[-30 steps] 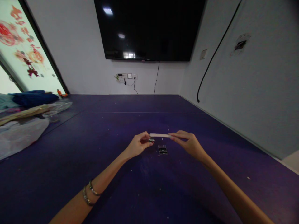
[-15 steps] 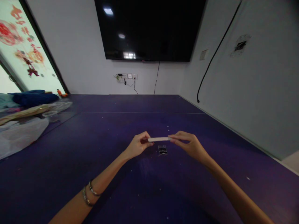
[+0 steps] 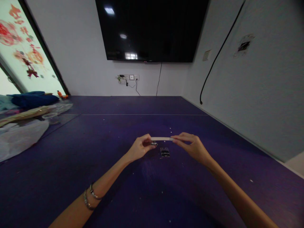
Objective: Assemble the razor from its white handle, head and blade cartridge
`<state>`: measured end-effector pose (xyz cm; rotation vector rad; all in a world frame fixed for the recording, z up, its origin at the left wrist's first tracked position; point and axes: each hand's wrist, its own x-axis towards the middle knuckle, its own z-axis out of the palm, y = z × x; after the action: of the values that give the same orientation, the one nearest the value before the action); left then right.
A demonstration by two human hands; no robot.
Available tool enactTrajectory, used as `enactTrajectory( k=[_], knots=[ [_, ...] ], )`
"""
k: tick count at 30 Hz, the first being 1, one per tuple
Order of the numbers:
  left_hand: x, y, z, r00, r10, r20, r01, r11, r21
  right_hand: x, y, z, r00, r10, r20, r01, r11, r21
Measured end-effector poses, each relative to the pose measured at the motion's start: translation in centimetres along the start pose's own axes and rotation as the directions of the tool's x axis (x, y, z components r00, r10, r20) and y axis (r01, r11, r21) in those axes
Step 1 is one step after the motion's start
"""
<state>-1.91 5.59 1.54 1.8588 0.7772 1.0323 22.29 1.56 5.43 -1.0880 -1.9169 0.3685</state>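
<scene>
Between my hands a thin, pale, flat strip (image 3: pixel 161 139) is held level above the purple surface; I cannot make out its kind. My left hand (image 3: pixel 140 148) pinches its left end between thumb and fingers. By the left thumb tip shows a small shiny, silvery thing (image 3: pixel 154 143), too small to name. My right hand (image 3: pixel 190 144) grips the other end with thumb and fingertips closed. Just below the strip, a small dark rectangular piece (image 3: pixel 165 152) with black slots lies on the surface.
The purple surface (image 3: pixel 114 183) carries scattered white specks. Plastic sheeting (image 3: pixel 21 139), a dark blue cloth (image 3: pixel 33 99) and a clear cup (image 3: pixel 51 117) are at the left. A television (image 3: pixel 152 31) hangs on the far wall. A black cable (image 3: pixel 218 52) dangles at the right.
The strip has risen slightly and is more level, its left end now higher against the left fingers. The silvery thing by the left thumb has come into view. Both hands stay nearly in place.
</scene>
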Motion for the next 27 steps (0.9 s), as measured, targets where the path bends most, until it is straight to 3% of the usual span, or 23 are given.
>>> enactTrajectory(
  k=[7, 13, 18, 23, 27],
  knots=[
    [0.0, 0.4, 0.0, 1.000, 0.002, -0.006, -0.002, 1.000, -0.004, -0.1, 0.0, -0.2, 0.997, -0.014, 0.074, 0.012, 1.000, 0.028],
    [0.0, 0.4, -0.1, 1.000, -0.010, -0.007, 0.009, 0.999, -0.031, 0.0, 0.7, -0.3, 1.000, 0.024, 0.018, -0.024, 0.999, 0.040],
    [0.1, 0.2, -0.2, 1.000, 0.001, -0.021, -0.001, 1.000, -0.008, 0.0, 1.1, -0.2, 0.994, 0.025, 0.103, -0.031, 0.997, 0.066],
    [0.1, 0.4, -0.2, 1.000, -0.007, -0.004, 0.007, 0.999, -0.036, 0.0, 1.5, -0.4, 0.997, 0.056, 0.051, -0.060, 0.995, 0.082],
    [0.1, 0.7, -0.3, 0.999, -0.008, -0.032, 0.007, 1.000, -0.018, 0.0, 1.5, -0.6, 0.992, 0.022, 0.123, -0.036, 0.993, 0.114]
  ],
)
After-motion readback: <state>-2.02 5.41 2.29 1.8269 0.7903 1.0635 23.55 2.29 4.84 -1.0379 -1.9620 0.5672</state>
